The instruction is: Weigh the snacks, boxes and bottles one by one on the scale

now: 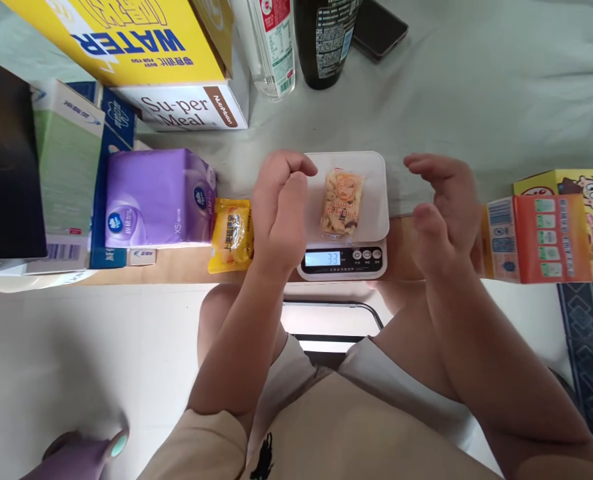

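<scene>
A white kitchen scale (378, 269) lies in front of me, its lit display reading 33. On its pale platform rests a small clear-wrapped snack (342, 203) with orange print. My left hand (280, 210) hovers at the platform's left edge, fingers loosely curved and holding nothing; its thumb is near the index finger. To the right of the scale, my right hand (446, 210) is held with fingers bent and thumb apart, nothing in it. Neither hand touches the snack. A yellow snack packet (230, 237) lies just left of my left hand, partly covered by it.
Left stand a purple tissue pack (151, 197), green and dark boxes, and a yellow box (141, 40) above a white one. A clear bottle (274, 53), a black bottle (324, 43) and a phone (379, 30) are at the back. Orange (551, 237) and yellow boxes stand right.
</scene>
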Available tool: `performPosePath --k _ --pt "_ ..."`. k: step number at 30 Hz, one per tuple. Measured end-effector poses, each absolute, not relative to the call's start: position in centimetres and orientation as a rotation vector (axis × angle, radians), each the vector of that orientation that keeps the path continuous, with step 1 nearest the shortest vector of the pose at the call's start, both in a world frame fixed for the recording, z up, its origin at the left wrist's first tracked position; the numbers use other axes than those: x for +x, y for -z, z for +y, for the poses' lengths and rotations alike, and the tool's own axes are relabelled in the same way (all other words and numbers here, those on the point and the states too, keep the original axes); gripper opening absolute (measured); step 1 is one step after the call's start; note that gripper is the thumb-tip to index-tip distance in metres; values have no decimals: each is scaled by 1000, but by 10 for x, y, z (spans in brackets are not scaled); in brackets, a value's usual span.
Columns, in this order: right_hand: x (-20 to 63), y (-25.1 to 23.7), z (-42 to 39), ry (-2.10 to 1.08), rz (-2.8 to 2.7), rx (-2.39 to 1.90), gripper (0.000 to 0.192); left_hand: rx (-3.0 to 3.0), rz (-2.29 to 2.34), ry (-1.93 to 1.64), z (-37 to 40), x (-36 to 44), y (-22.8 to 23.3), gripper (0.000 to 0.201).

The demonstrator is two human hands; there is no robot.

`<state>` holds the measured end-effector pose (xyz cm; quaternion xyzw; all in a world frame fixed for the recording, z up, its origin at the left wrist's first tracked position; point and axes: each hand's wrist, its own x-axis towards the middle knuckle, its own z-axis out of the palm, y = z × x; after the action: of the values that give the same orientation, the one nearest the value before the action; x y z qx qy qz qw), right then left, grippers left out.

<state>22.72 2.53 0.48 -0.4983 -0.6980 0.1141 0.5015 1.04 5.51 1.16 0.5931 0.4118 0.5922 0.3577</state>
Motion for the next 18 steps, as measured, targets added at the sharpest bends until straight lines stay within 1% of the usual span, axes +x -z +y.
performPosePath --k 6,9,13,16,18 --pt "223 5 25 -248 -1689 -1261 44 1835 995 -1673 63 0 -10 25" --pt "220 4 27 -272 -1716 -1267 42 1930 951 -1593 69 -3 -6 32" --pt "219 0 25 -301 -1801 -1252 36 1881 1056 -1451 69 -5 -3 41" --pt "219 -4 22 -292 -1897 -1271 35 1876 1181 -1394 63 -3 -7 33" --pt "216 -5 19 -306 -1954 -1275 40 1858 1322 -1316 58 -1 -12 27"
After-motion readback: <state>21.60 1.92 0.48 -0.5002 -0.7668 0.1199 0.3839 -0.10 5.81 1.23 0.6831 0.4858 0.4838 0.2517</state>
